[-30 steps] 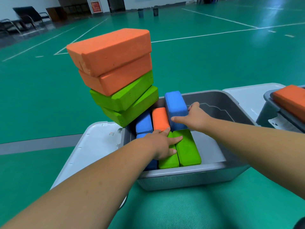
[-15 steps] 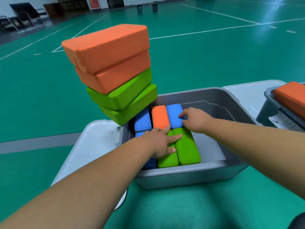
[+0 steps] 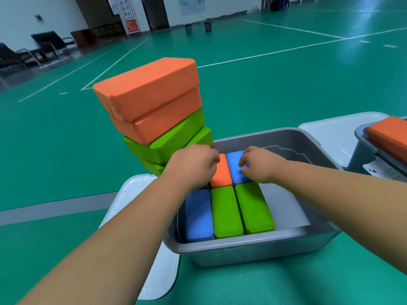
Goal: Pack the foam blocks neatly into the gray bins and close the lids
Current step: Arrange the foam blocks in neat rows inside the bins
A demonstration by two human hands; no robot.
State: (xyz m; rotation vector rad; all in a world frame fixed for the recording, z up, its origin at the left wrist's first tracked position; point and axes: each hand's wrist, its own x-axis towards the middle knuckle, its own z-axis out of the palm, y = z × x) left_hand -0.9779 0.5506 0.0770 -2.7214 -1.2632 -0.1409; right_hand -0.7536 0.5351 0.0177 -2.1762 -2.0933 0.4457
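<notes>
The gray bin (image 3: 242, 247) stands open in front of me. Along its near side lie a blue block (image 3: 199, 214) and two green blocks (image 3: 224, 211) (image 3: 253, 208). Behind them sit an orange block (image 3: 221, 175) and another blue block (image 3: 234, 167). My left hand (image 3: 191, 166) is over the bin's far left, its curled fingers at the orange block's far end, hiding what lies under it. My right hand (image 3: 257, 165) has bent fingers and thumb on the far blue block. A leaning stack (image 3: 149, 100) of two orange blocks over two green ones rises behind the bin's left corner.
The bin's white lid flaps hang open at the left (image 3: 132, 194) and right (image 3: 330, 133). A second gray bin (image 3: 361, 150) at the right edge holds an orange block (image 3: 389, 137). Green sports floor lies all round; chairs line the far left wall.
The far blue block, upright a second ago, now lies level beside the orange one. My left hand has moved from the green blocks to the far left of the bin.
</notes>
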